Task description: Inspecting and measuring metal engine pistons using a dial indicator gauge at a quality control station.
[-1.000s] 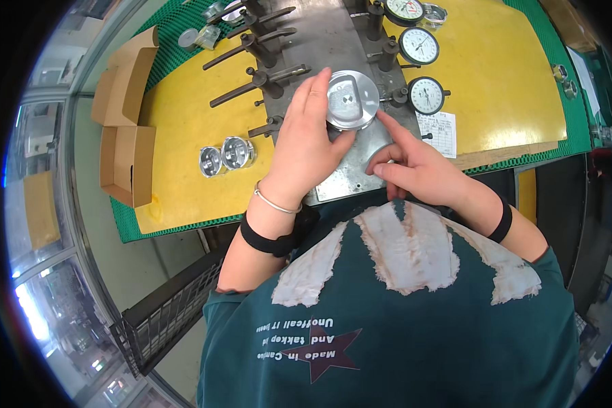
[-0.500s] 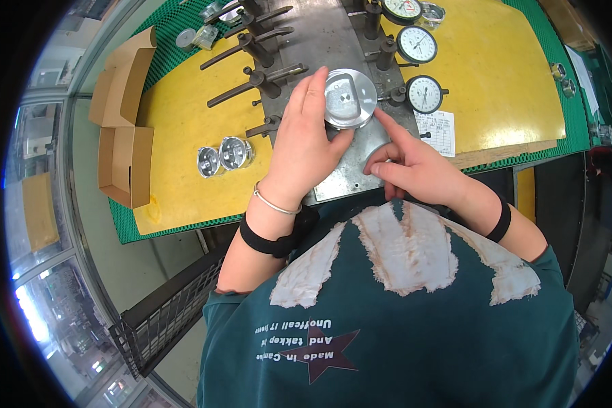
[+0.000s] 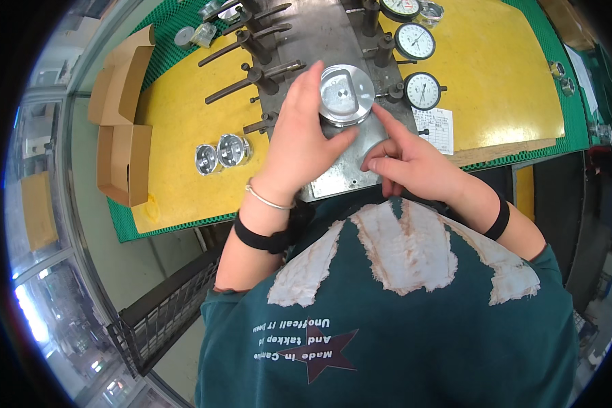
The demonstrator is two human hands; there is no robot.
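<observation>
A round silver piston (image 3: 347, 96) with a recessed crown sits crown up on a grey steel plate (image 3: 340, 178). Curved along its left side is my left hand (image 3: 299, 134). Its fingers are stretched out and the thumb is spread beneath the piston's near edge; whether they press on the metal is hard to tell. My right hand (image 3: 415, 162) is at the lower right, index finger extended to the piston's rim, thumb and other fingers bent loosely with nothing visible in them. A dial gauge (image 3: 422, 91) stands just right of the piston, its stem pointing toward it.
Two more pistons (image 3: 219, 154) stand on the yellow mat (image 3: 177, 197) at left, near an open cardboard box (image 3: 124, 160). Dark clamp posts with rods (image 3: 260, 79) line the plate's left side. Further dial gauges (image 3: 415, 41) and a paper sheet (image 3: 440, 130) lie right.
The whole view has shifted slightly. My left hand has opened a little, its fingers and thumb spreading at the piston. The right hand and piston stay nearly the same.
</observation>
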